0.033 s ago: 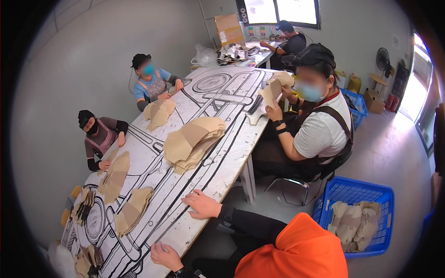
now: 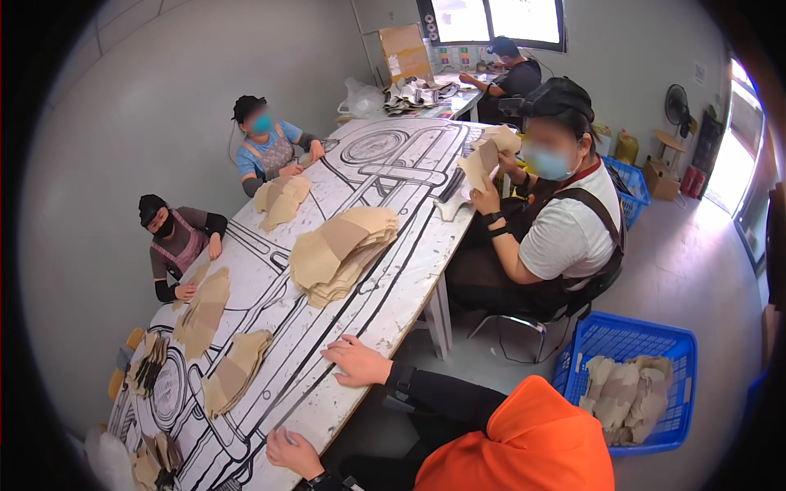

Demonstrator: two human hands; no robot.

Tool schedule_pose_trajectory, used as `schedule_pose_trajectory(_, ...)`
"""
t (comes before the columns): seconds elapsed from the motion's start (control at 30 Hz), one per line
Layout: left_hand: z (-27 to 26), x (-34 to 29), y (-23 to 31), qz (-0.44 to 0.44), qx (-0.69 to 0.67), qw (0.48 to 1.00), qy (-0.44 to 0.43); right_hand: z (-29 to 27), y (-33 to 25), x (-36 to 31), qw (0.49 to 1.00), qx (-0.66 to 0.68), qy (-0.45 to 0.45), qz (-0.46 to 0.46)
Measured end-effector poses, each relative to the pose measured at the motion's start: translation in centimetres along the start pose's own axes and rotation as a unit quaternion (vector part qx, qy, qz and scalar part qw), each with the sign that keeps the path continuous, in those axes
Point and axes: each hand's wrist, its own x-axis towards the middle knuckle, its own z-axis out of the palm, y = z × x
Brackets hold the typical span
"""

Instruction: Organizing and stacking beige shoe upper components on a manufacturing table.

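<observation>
My left hand (image 2: 293,453) rests on the near edge of the table (image 2: 327,413), fingers loosely bent and apart, holding nothing. Farther along that edge, my right hand (image 2: 358,361) lies palm down with its fingers spread, also holding nothing. Neither hand touches the fabric pieces. Nearest to them is a fanned stack of beige and brown fabric pieces (image 2: 237,372), left of my right hand. A thicker stack of similar pieces (image 2: 340,250) lies beyond my right hand. Black line drawings cover the white tabletop.
Across the table sit two co-workers (image 2: 270,151) (image 2: 180,245) near more fabric piles (image 2: 205,315). On my right a seated person (image 2: 573,221) holds up a beige piece (image 2: 483,164). A blue basket (image 2: 686,385) with fabric stands on the floor. Another person (image 2: 520,78) works by the window.
</observation>
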Motion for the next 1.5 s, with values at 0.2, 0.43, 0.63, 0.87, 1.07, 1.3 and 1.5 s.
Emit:
schedule_pose_trajectory(0.2, -0.2, 0.1, 0.3, -0.029, -0.03, 0.997, 0.064, -0.2, 0.0, 0.1, 0.999, -0.023, -0.008, -0.03)
schedule_pose_trajectory(0.43, -0.4, 0.2, 0.9, -0.029, -0.035, 0.998, 0.047, 0.1, 0.4, 0.0, 0.998, -0.046, 0.023, -0.046)
schedule_pose_trajectory(0.63, -0.5, 0.3, 0.5, -0.023, -0.04, 0.999, 0.005, -0.1, 0.0, 0.0, 0.999, -0.01, 0.025, -0.019)
schedule_pose_trajectory(0.87, -0.4, 0.0, 0.4, -0.01, -0.031, 0.999, 0.022, -0.1, 0.0, -0.3, 0.999, -0.024, 0.017, -0.033)
schedule_pose_trajectory(1.07, -0.3, 0.0, 0.4, -0.004, -0.031, 0.999, 0.027, 0.3, 0.5, -0.1, 0.998, 0.002, 0.034, -0.044)
schedule_pose_trajectory(1.3, -0.3, 0.1, 0.1, -0.004, -0.028, 0.999, 0.026, 0.4, 0.3, 0.0, 0.997, 0.023, 0.058, -0.05)
schedule_pose_trajectory(1.5, -0.6, 0.2, 0.4, -0.009, -0.039, 0.999, 0.015, 0.4, 0.4, -0.1, 0.997, 0.014, 0.054, -0.046)
